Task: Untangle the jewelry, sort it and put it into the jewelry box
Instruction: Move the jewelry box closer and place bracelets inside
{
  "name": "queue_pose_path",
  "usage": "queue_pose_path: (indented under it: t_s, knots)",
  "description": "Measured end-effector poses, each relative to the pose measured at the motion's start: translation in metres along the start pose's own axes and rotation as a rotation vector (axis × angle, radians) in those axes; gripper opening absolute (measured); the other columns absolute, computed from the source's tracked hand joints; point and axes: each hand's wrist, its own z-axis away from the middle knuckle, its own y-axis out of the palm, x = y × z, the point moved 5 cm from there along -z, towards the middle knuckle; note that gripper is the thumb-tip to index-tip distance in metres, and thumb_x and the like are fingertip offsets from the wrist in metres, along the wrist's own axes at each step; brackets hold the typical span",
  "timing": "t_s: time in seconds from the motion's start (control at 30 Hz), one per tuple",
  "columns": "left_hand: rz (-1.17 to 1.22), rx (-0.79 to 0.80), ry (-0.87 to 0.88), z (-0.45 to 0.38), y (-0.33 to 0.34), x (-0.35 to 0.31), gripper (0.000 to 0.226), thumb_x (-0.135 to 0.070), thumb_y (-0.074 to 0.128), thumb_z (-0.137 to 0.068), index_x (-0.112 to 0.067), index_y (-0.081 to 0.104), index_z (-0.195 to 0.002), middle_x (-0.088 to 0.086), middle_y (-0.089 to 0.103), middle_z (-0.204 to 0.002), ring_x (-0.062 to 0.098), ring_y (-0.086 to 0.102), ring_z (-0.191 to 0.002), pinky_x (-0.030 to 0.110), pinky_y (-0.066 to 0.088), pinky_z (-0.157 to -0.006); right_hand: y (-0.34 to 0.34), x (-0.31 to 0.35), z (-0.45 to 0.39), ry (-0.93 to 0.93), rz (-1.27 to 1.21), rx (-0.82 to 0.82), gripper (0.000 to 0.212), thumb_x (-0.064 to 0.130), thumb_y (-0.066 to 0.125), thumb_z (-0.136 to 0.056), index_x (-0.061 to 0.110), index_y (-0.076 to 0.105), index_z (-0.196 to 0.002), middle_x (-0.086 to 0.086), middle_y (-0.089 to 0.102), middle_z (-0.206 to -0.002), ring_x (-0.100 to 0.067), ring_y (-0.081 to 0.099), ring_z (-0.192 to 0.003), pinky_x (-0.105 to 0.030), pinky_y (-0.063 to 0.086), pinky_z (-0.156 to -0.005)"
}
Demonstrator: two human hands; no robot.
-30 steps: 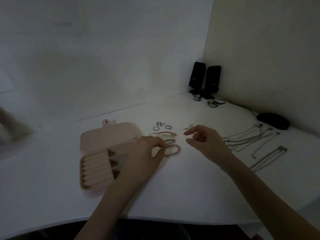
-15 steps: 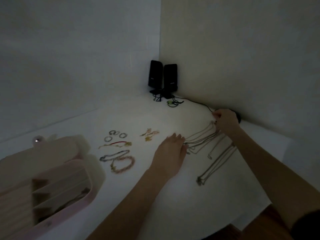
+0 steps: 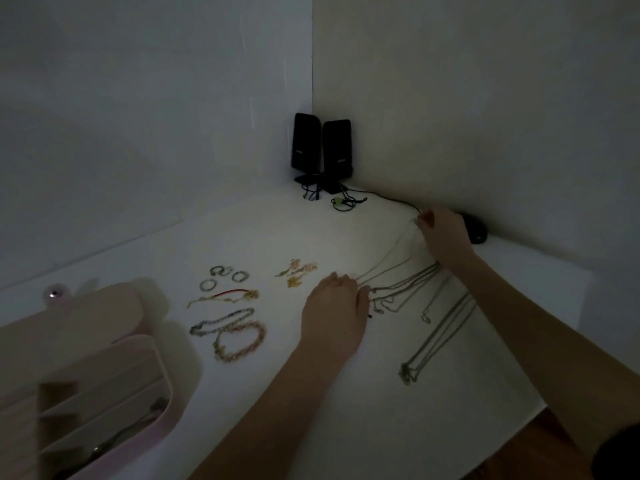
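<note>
Several thin chain necklaces [image 3: 403, 287] lie fanned out on the white table [image 3: 346, 393]. My right hand [image 3: 443, 237] pinches the far end of one chain near the wall. My left hand [image 3: 334, 311] rests flat, fingers on the near ends of the same chains. Another long necklace [image 3: 436, 341] lies apart to the right. Left of my hands lie earrings [image 3: 298, 270], three rings [image 3: 223, 277], a red-corded bracelet [image 3: 225, 296] and two beaded bracelets [image 3: 235, 336]. The open pink jewelry box [image 3: 86, 375] stands at the lower left.
Two black speakers [image 3: 320, 150] with cables stand in the back corner. A black mouse [image 3: 476, 228] lies against the right wall, just behind my right hand. The table's front edge runs diagonally at the lower right.
A second ago both hands were by the bracelets near the box. They moved right to the necklaces; since then the right hand lifted one chain's end slightly toward the wall.
</note>
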Motion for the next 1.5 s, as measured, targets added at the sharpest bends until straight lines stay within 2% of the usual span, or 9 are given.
queue_pose_path:
  t_s: [0.1, 0.27, 0.4, 0.53, 0.8, 0.93, 1.13, 1.23, 1.5]
  knots:
    - [0.11, -0.084, -0.084, 0.001, -0.007, 0.004, 0.036, -0.029, 0.044, -0.096, -0.01, 0.045, -0.126, 0.011, 0.058, -0.104, 0.025, 0.054, -0.1, 0.031, 0.045, -0.081, -0.004, 0.042, 0.013, -0.033, -0.294, 0.081, 0.006, 0.019, 0.059, -0.092, 0.016, 0.055, -0.088, -0.005, 0.068, -0.089, -0.018, 0.063, -0.084, -0.027, 0.045, -0.071]
    - [0.611, -0.131, -0.187, -0.006, -0.021, 0.009, 0.073, -0.026, 0.068, -0.084, -0.017, 0.025, -0.143, -0.009, 0.047, -0.128, 0.005, 0.047, -0.117, 0.013, 0.035, -0.09, -0.006, 0.128, 0.062, -0.194, -0.592, 0.427, 0.01, 0.013, 0.06, -0.091, 0.021, 0.058, -0.086, 0.001, 0.068, -0.077, -0.007, 0.066, -0.067, -0.022, 0.051, -0.064]
    - [0.932, -0.192, -0.167, -0.001, -0.035, 0.008, 0.015, -0.007, 0.054, -0.092, -0.015, 0.054, -0.105, 0.021, 0.058, -0.073, 0.008, 0.056, -0.062, 0.028, 0.053, -0.077, -0.012, 0.157, 0.085, -0.271, -0.704, 0.37, 0.011, 0.006, 0.055, -0.092, 0.016, 0.059, -0.089, 0.0, 0.067, -0.076, -0.01, 0.063, -0.063, -0.02, 0.048, -0.054]
    - [0.69, -0.318, -0.205, 0.02, -0.057, 0.019, 0.022, -0.015, 0.043, -0.098, -0.015, 0.06, -0.086, 0.001, 0.042, -0.055, 0.01, 0.039, -0.047, 0.029, 0.038, -0.051, -0.003, 0.146, 0.086, -0.109, -0.762, 0.208, 0.016, 0.008, 0.051, -0.094, 0.021, 0.056, -0.087, 0.002, 0.065, -0.077, -0.004, 0.059, -0.056, -0.02, 0.043, -0.05]
    - [0.526, -0.27, -0.282, 0.094, -0.101, 0.069, 0.026, -0.016, 0.045, -0.096, -0.028, 0.059, -0.078, -0.009, 0.057, -0.071, 0.016, 0.057, -0.069, 0.026, 0.046, -0.068, 0.021, 0.154, 0.1, -0.019, -0.828, 0.154, 0.019, 0.001, 0.044, -0.095, 0.006, 0.062, -0.097, -0.006, 0.059, -0.08, -0.003, 0.059, -0.053, -0.019, 0.05, -0.052]
    - [0.488, -0.259, -0.262, 0.121, -0.132, 0.081, 0.032, -0.004, 0.042, -0.097, -0.025, 0.059, -0.079, -0.007, 0.058, -0.064, 0.0, 0.047, -0.048, 0.017, 0.036, -0.052, 0.031, 0.169, 0.112, -0.036, -0.829, 0.179, 0.018, -0.002, 0.048, -0.092, 0.005, 0.064, -0.094, -0.007, 0.061, -0.078, -0.005, 0.061, -0.056, -0.019, 0.053, -0.054]
    - [0.278, -0.341, -0.325, 0.161, -0.191, 0.099, 0.01, -0.018, 0.059, -0.089, -0.023, 0.06, -0.081, -0.015, 0.07, -0.071, -0.007, 0.061, -0.063, 0.007, 0.04, -0.055, 0.043, 0.202, 0.135, -0.089, -0.858, 0.246, 0.017, -0.004, 0.053, -0.088, 0.007, 0.065, -0.088, -0.005, 0.063, -0.074, -0.007, 0.064, -0.057, -0.022, 0.053, -0.054]
    - [0.226, -0.253, -0.429, 0.177, -0.208, 0.121, 0.01, -0.034, 0.072, -0.08, -0.029, 0.065, -0.074, -0.018, 0.07, -0.065, -0.003, 0.063, -0.065, 0.017, 0.045, -0.063, 0.044, 0.222, 0.148, -0.162, -0.845, 0.284, 0.018, -0.005, 0.053, -0.087, 0.009, 0.065, -0.086, -0.005, 0.063, -0.073, -0.005, 0.063, -0.057, -0.02, 0.052, -0.053]
    - [0.328, -0.319, -0.498, 0.193, -0.224, 0.132, 0.011, -0.024, 0.074, -0.078, -0.022, 0.073, -0.067, -0.009, 0.07, -0.065, 0.005, 0.061, -0.062, 0.024, 0.044, -0.064, 0.036, 0.271, 0.171, -0.297, -0.901, 0.395, 0.021, -0.007, 0.052, -0.087, 0.008, 0.066, -0.086, -0.006, 0.065, -0.075, -0.006, 0.063, -0.06, -0.02, 0.052, -0.056]
